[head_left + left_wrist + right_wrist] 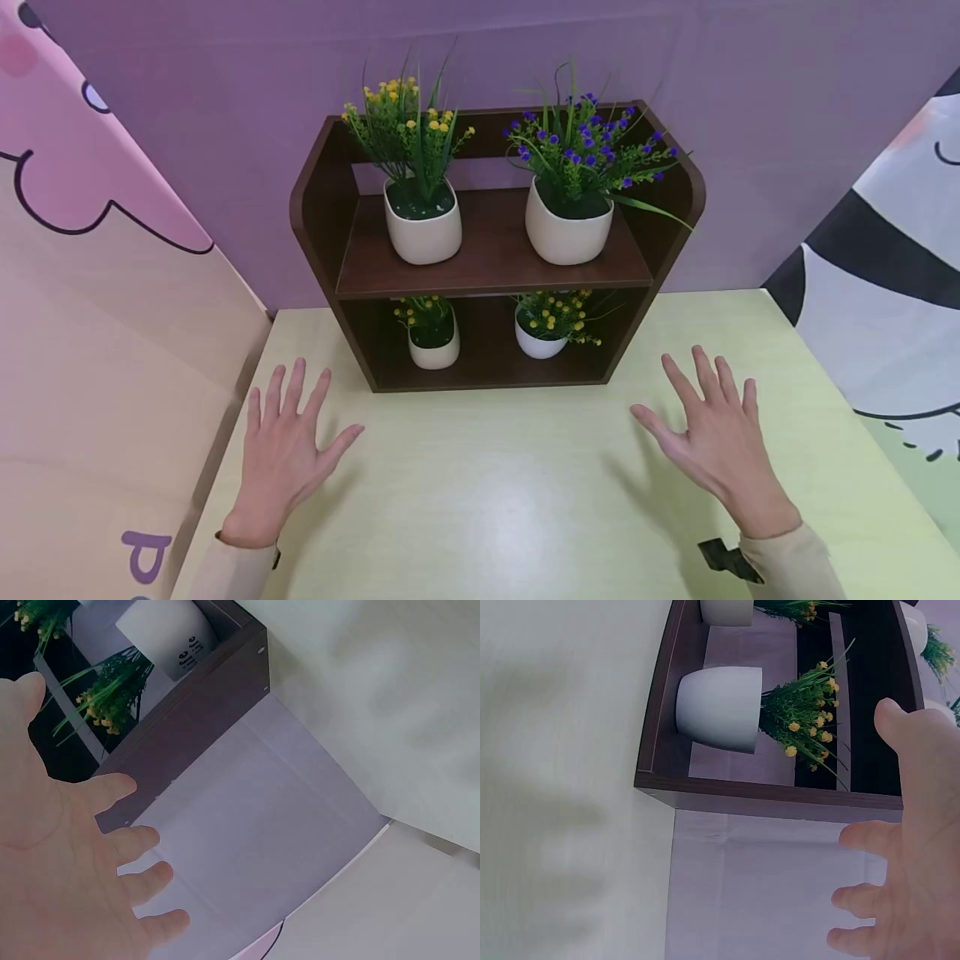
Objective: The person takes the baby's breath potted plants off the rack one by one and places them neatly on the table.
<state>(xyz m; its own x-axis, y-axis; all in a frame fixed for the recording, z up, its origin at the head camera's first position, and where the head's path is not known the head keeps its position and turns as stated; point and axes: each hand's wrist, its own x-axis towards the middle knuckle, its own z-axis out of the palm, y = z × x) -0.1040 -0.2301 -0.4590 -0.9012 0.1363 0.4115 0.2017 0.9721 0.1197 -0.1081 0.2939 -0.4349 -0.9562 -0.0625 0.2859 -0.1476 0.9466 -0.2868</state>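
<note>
The dark wooden shelf unit (495, 250) stands at the back of the pale bench (487, 500), right up against the purple backdrop (187, 125), and it's the thing nearest both hands. Top shelf has two white pots: the yellow-flower pot (422, 221) on the left and the purple-flower pot (567, 225) on the right, with long grassy leaves poking out past the frame. Bottom shelf has two smaller ones, the small left pot (435, 342) and the small right pot (540, 337), both with yellow blooms and tucked fairly deep inside.

The left hand (281, 454) is spread flat with fingers wide, holding nothing, off the unit's lower left corner. The right hand (712, 442) is the same deal, fingers splayed and empty, off the lower right corner. Can't really tell whether the palms touch the bench or hover just over it.

Where I'd worry: the top pots look rounded at the bottom and top-heavy with all that foliage, so bumping the side of the unit could tip one. The purple plant's long leaves hang over the right edge, easy to snag with a sleeve. Reaching into the bottom shelf is tight too, and knuckles could catch the middle board or knock a small pot sideways.
</note>
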